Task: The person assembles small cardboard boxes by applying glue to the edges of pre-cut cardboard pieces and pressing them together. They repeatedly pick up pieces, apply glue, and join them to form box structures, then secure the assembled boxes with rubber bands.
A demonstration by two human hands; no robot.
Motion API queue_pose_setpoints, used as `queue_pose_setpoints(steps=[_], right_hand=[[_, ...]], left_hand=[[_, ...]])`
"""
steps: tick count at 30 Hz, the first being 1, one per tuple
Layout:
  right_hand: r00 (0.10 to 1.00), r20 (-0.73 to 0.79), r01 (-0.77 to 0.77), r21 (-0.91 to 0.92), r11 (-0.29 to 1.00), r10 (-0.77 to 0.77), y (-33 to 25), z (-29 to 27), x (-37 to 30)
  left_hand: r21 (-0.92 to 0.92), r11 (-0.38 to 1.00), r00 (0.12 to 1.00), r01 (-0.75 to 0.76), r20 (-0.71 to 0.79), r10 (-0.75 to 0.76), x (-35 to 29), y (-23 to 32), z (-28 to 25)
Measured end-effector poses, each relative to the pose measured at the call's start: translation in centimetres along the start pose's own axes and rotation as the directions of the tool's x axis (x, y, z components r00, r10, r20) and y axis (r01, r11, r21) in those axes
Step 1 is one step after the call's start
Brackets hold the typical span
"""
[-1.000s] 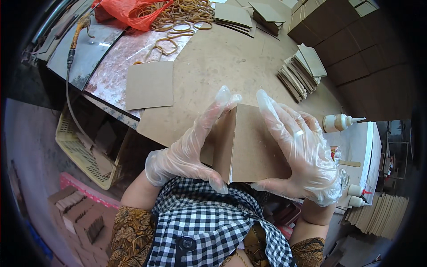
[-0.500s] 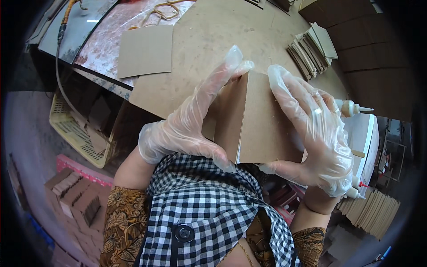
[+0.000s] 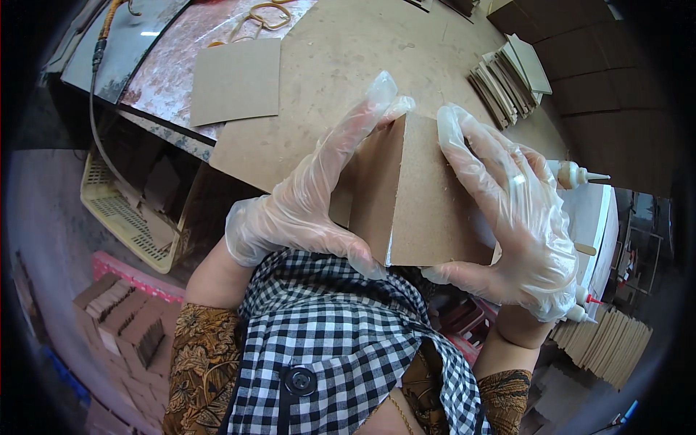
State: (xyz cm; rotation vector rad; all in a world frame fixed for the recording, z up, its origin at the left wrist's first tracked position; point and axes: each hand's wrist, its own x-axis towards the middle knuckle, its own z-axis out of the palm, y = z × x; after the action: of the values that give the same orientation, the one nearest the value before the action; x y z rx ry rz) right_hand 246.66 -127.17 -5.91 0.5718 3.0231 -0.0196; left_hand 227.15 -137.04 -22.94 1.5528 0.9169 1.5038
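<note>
Clasping the folded cardboard piece (image 3: 417, 196) between both gloved hands, left (image 3: 308, 196) and right (image 3: 518, 217), now nearer the chest.

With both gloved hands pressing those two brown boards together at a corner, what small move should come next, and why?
Probably keep squeezing the joint: the left hand and right hand clasp two brown boards meeting at an edge, and a pale line, possibly glue, shows along that seam.

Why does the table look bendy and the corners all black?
In the head view, the fisheye lens curves the table edges and darkens the rim; the gloved left hand and right hand holding the brown board box stay sharp; glare shines on the metal sheet.
</note>
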Motion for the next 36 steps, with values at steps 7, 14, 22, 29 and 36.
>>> queue_pose_setpoints(steps=[7, 14, 22, 29, 36], right_hand=[[1.0, -0.024, -0.009, -0.005, 1.0, 0.009, -0.2, 0.3, 0.1], [1.0, -0.022, -0.005, 0.0, 1.0, 0.005, -0.3, 0.2, 0.2], [1.0, -0.029, 0.005, -0.019, 1.0, -0.005, -0.1, 0.2, 0.1], [1.0, 0.005, -0.002, -0.005, 1.0, 0.002, -0.1, 0.0, 0.0], [1.0, -0.01, -0.015, 0.016, 1.0, 0.015, -0.3, 0.1, 0.1]], left_hand=[[0.048, 0.999, 1.0, -0.018, 0.016, 0.018, 0.1, 0.0, -0.2], [0.041, 0.999, 0.999, 0.025, 0.022, -0.026, -0.2, 0.1, -0.2], [0.088, 0.996, 0.999, 0.009, 0.04, -0.013, -0.2, 0.3, -0.4], [0.081, 0.989, 0.991, -0.125, 0.063, 0.121, 1.8, 1.6, -0.5], [0.078, 0.988, 0.989, -0.136, 0.071, 0.13, 2.0, 1.8, -0.5]])
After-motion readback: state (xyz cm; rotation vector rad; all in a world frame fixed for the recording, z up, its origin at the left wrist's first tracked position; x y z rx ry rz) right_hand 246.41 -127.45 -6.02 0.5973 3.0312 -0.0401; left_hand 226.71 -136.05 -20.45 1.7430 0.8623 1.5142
